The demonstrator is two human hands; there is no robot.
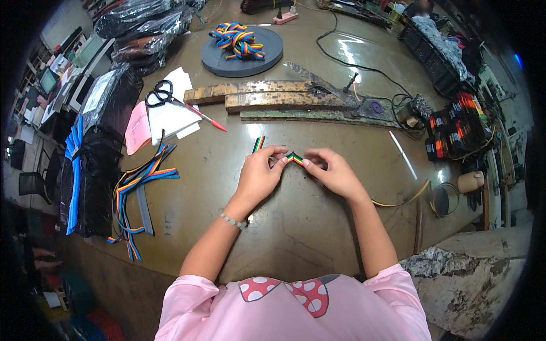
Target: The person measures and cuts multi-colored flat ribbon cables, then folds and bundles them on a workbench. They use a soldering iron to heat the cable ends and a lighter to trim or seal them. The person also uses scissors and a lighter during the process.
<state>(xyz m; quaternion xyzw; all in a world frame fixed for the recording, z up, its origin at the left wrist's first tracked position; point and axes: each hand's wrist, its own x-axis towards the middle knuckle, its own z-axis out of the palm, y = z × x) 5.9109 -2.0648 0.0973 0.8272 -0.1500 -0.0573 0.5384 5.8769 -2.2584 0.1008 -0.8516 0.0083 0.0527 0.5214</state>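
Observation:
Both hands hold a striped webbing strap (294, 157) of black, red, yellow and green above the middle of the table. My left hand (256, 175) pinches it between thumb and fingers, and a short end sticks up beyond these fingers. A little to the right, my right hand (336, 173) pinches the same strap, its fingers curled in. Between the two thumbs the strap bends into a small peak. Right of my right forearm, a similar narrow striped band runs over the table; whether it is the same piece is hidden.
Cut striped straps (133, 182) lie at left beside black wrapped packages (96, 182). Scissors (162, 94), papers and a red pen (213, 124) are behind them. A wood and metal cutter (273, 99) spans the back, before a grey webbing roll (242, 62). A white stick (402, 155) lies right.

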